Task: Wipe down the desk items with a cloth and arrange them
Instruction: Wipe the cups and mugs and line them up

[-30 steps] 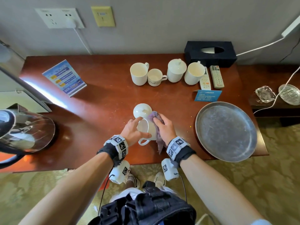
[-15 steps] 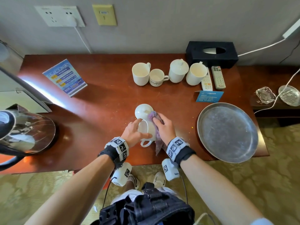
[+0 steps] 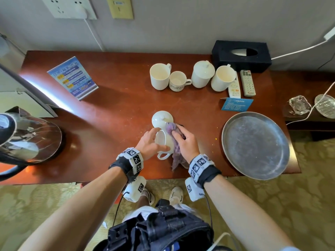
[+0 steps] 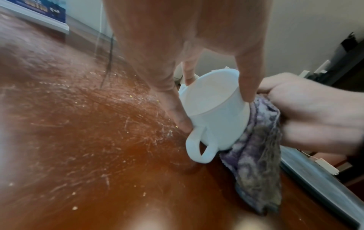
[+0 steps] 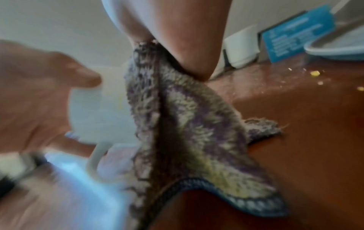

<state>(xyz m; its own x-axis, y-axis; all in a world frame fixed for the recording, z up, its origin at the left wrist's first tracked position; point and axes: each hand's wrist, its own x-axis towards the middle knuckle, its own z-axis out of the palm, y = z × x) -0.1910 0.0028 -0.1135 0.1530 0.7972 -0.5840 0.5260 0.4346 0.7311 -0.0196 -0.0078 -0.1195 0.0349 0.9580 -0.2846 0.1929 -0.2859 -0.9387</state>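
A white mug is held tilted just above the wooden desk, its handle pointing toward me. My left hand grips it by the rim with thumb and fingers. My right hand presses a purple cloth against the mug's right side; the cloth's tail hangs down to the desk. The mug's white lid lies on the desk just behind. The right wrist view is blurred.
Several white cups and a lidded mug stand in a row at the back, with two remotes, a blue card and a black tissue box. A round metal tray sits right. A kettle is left. Crumbs dot the desk.
The hands and mug stay in the same spot; the right hand with the cloth has shifted slightly along the mug's side.
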